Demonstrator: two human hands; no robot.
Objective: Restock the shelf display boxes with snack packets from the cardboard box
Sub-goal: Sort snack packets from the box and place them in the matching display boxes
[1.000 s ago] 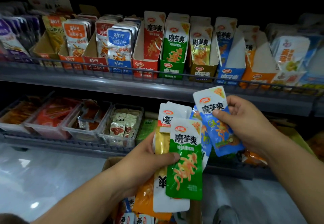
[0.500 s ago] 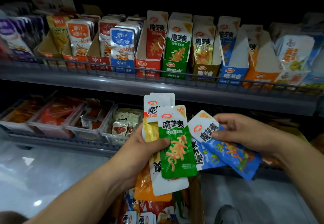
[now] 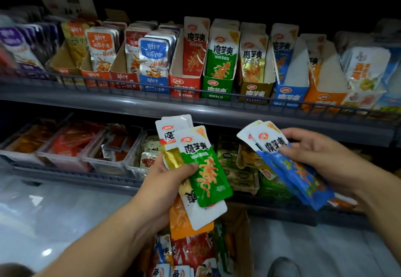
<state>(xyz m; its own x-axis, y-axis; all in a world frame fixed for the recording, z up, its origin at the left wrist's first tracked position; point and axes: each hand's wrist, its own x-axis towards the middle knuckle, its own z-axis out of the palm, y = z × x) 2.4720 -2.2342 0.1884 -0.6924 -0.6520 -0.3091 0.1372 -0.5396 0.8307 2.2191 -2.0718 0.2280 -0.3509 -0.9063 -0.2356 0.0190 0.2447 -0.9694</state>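
Drawn clear, our right hand (image 3: 325, 157) pinches blue packets (image 3: 303, 181); left hand (image 3: 165, 181) grips mixed packets (image 3: 201, 168). We slot blues upright into the one-o'clock blue box (image 3: 289, 97).

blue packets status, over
left grip holds mixed packets, green packet on top. right grip pinches blue packets, below upper shelf. blue display box part empty, path open.

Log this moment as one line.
stage: sorting packets | left hand: grips mixed stack, green packet on top | right hand: pinches blue packets | cardboard box: holds packets
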